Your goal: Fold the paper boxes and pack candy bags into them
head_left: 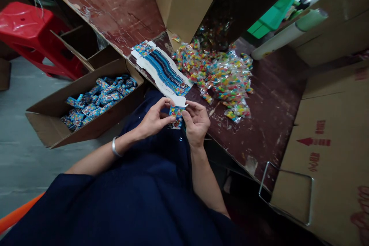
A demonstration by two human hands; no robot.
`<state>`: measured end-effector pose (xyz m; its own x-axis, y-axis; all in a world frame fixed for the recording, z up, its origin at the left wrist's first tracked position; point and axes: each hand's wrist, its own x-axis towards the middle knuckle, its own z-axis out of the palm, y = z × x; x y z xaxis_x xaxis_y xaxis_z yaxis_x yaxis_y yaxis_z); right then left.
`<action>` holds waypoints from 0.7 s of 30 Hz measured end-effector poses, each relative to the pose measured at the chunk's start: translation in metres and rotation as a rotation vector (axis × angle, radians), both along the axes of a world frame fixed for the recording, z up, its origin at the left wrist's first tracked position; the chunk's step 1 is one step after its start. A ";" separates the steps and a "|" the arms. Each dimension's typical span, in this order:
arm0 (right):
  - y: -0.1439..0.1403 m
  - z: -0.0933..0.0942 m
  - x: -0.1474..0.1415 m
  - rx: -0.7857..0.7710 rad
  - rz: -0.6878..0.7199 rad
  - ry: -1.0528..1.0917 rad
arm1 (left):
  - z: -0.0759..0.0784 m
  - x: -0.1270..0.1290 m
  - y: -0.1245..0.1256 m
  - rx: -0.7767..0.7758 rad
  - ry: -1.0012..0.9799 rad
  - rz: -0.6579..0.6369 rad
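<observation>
Close to the table's edge, a seated person in dark blue clothing held a small blue printed box [176, 116] between both hands, just above their lap. The left hand [154, 118], with a silver bangle [115, 147] on its wrist, pinched the box's left side with thumb and fingertips. The right hand [196, 121] gripped the right side, fingers curled around it. The box was bright blue with red and yellow cartoon-like printing; its lettering was too small to read, and a white flap stood open at its top.

Just beyond the hands, a fanned stack of flat box blanks [163, 68] in the same blue print lay at the edge of the worn reddish-brown table [268, 107]. Beside it to the right sat a heap of clear candy packets [221, 75] filled with multicoloured pieces. On the floor to the person's left, an open cardboard carton [57, 123] held many finished blue boxes [98, 98]. Behind it stood a red plastic stool [31, 32].

To the right, a large brown carton [331, 153] bore a red arrow and red characters, not legible. A roll of pale film [288, 32] lay farther back, near another cardboard box [187, 0].
</observation>
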<state>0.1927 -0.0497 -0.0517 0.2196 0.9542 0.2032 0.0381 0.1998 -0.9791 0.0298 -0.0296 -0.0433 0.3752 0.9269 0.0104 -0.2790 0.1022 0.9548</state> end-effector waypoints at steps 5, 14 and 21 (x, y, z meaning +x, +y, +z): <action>-0.005 -0.001 -0.002 -0.011 0.020 -0.121 | -0.001 -0.001 -0.003 -0.004 0.034 -0.020; 0.003 0.006 -0.009 0.069 -0.122 -0.122 | -0.004 -0.003 -0.003 -0.064 0.037 0.012; 0.014 0.020 0.000 -0.104 0.091 -0.073 | 0.003 -0.008 -0.005 -0.010 0.117 0.069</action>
